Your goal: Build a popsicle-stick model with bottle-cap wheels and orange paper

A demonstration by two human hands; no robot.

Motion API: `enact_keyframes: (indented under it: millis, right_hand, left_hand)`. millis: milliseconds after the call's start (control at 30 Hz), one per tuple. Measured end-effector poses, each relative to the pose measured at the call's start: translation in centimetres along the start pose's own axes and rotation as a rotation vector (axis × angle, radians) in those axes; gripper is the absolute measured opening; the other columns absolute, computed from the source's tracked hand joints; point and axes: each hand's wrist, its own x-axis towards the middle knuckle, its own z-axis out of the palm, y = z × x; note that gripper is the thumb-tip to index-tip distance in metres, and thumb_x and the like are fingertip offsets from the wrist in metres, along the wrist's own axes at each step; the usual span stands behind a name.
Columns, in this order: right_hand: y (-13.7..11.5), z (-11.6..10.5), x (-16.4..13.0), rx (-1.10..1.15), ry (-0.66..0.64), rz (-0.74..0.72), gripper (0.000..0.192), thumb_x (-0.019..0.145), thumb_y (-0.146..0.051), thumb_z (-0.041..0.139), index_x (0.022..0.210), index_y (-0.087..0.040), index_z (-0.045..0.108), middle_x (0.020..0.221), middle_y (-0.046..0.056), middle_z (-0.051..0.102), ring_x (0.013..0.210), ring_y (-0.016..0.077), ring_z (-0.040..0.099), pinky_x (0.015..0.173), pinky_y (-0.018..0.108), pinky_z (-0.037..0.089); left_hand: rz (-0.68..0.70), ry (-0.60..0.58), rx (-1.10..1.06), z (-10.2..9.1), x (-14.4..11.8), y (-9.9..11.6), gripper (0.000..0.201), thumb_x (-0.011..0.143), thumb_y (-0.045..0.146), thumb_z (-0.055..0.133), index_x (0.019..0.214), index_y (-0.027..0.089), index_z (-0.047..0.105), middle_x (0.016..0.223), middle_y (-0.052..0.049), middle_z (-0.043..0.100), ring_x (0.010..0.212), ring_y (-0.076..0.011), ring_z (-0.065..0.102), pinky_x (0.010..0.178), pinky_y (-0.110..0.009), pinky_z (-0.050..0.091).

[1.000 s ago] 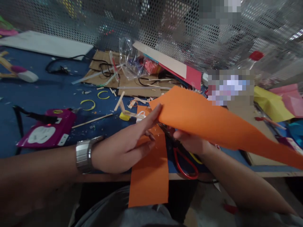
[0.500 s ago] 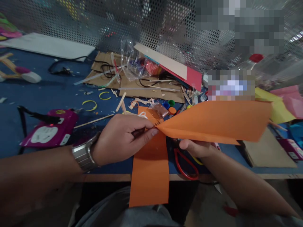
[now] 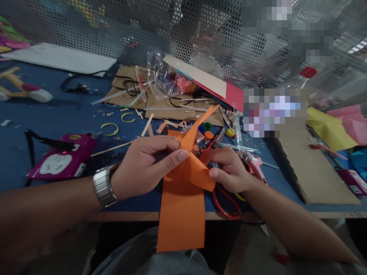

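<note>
Orange paper pinched between left hand and right hand fingertips, closed tight; liable to tear if twisted harder.

Magenta glue gun left, red scissors, cardboard right

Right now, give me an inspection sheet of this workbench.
Surface: blue table, littered with scraps.
Job's things: folded orange paper over an orange strip that overhangs the table edge.
Clutter: red scissors, glue gun, wooden sticks, cardboard, bottle caps.
Grips: left hand and right hand both pinch the folded paper.
Cables: black cord.
Surroundings: perforated metal screen.
</note>
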Motion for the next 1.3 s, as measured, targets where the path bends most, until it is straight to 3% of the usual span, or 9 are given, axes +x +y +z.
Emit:
enact_keyframes:
  millis: [133, 200, 333, 467, 700, 800, 1000, 1100, 1300]
  right_hand:
    - [0.9, 0.1, -0.5, 0.059, 0.038, -0.035, 0.063, 0.094, -0.082, 0.059, 0.088, -0.021, 0.073, 0.076, 0.004, 0.069, 0.063, 0.0186, 0.063, 0.058, 0.032, 0.05]
    - [1.4, 0.2, -0.9, 0.112, 0.081, -0.079, 0.066, 0.087, -0.088, 0.064, 0.103, -0.025, 0.075, 0.087, 0.005, 0.074, 0.072, 0.0236, 0.072, 0.064, 0.035, 0.058]
    - [1.4, 0.6, -1.3, 0.119, 0.177, -0.119, 0.07, 0.087, -0.071, 0.08, 0.144, -0.033, 0.066, 0.127, 0.01, 0.079, 0.11, 0.0322, 0.079, 0.091, 0.045, 0.068]
    - [0.5, 1.1, -1.1, -0.104, 0.099, -0.16, 0.049, 0.089, -0.055, 0.086, 0.129, -0.028, 0.075, 0.11, 0.007, 0.085, 0.104, 0.0291, 0.082, 0.098, 0.042, 0.067]
    - [-0.3, 1.6, -1.0, -0.159, 0.176, -0.091, 0.014, 0.096, -0.033, 0.083, 0.107, -0.026, 0.08, 0.085, 0.001, 0.085, 0.07, 0.0214, 0.081, 0.068, 0.031, 0.068]
    - [-0.2, 1.8, -1.0, -0.135, 0.155, -0.05, 0.011, 0.096, -0.033, 0.083, 0.101, -0.024, 0.079, 0.08, 0.0, 0.084, 0.064, 0.0194, 0.079, 0.063, 0.028, 0.067]
    - [-0.4, 1.9, -1.0, -0.126, 0.116, -0.079, 0.019, 0.089, -0.018, 0.086, 0.105, -0.024, 0.077, 0.084, 0.0, 0.086, 0.065, 0.0197, 0.081, 0.061, 0.026, 0.068]
    - [-0.5, 1.9, -1.0, -0.182, 0.119, -0.134, 0.02, 0.09, -0.021, 0.084, 0.108, -0.025, 0.077, 0.089, 0.002, 0.087, 0.072, 0.0224, 0.083, 0.068, 0.03, 0.071]
    - [-0.3, 1.9, -1.1, -0.174, 0.103, -0.109, 0.022, 0.091, -0.023, 0.084, 0.112, -0.025, 0.077, 0.093, 0.003, 0.087, 0.079, 0.0236, 0.083, 0.075, 0.032, 0.073]
  left_hand:
    - [-0.028, 0.024, -0.116, -0.2, -0.1, -0.2, 0.034, 0.097, 0.043, 0.079, 0.072, 0.02, 0.073, 0.063, -0.001, 0.062, 0.057, -0.0132, 0.05, 0.051, -0.027, 0.038]
    - [-0.074, 0.011, -0.217, -0.2, -0.1, -0.4, 0.034, 0.095, 0.044, 0.081, 0.073, 0.02, 0.076, 0.065, -0.002, 0.067, 0.059, -0.0141, 0.055, 0.053, -0.026, 0.042]
    - [-0.148, -0.085, -0.367, 0.1, 0.0, -0.6, 0.034, 0.097, 0.042, 0.081, 0.072, 0.019, 0.079, 0.065, -0.003, 0.071, 0.06, -0.0136, 0.059, 0.055, -0.025, 0.046]
    - [-0.197, -0.13, -0.396, 0.9, 0.2, -0.6, 0.036, 0.091, 0.04, 0.086, 0.065, 0.018, 0.076, 0.058, 0.0, 0.065, 0.055, -0.0112, 0.05, 0.052, -0.025, 0.04]
    - [-0.253, -0.144, -0.372, 1.6, 0.1, -1.3, 0.04, 0.09, 0.048, 0.085, 0.068, 0.016, 0.076, 0.062, -0.001, 0.063, 0.061, -0.0129, 0.049, 0.056, -0.027, 0.04]
    - [-0.288, -0.191, -0.41, 1.5, 0.2, -1.4, 0.044, 0.089, 0.052, 0.084, 0.068, 0.016, 0.073, 0.065, -0.001, 0.062, 0.063, -0.0132, 0.049, 0.058, -0.027, 0.04]
    - [-0.292, -0.21, -0.406, 1.4, 0.1, -1.6, 0.06, 0.094, 0.057, 0.079, 0.057, 0.017, 0.054, 0.059, 0.004, 0.036, 0.058, -0.0104, 0.029, 0.052, -0.028, 0.023]
    - [-0.331, -0.19, -0.475, 1.4, -0.1, -1.9, 0.056, 0.094, 0.057, 0.08, 0.06, 0.018, 0.059, 0.061, 0.003, 0.04, 0.059, -0.0111, 0.031, 0.052, -0.028, 0.025]
    - [-0.393, -0.073, -0.689, 1.5, -0.2, -1.6, 0.029, 0.085, 0.044, 0.092, 0.074, 0.02, 0.08, 0.071, 0.0, 0.068, 0.069, -0.0125, 0.056, 0.07, -0.026, 0.05]
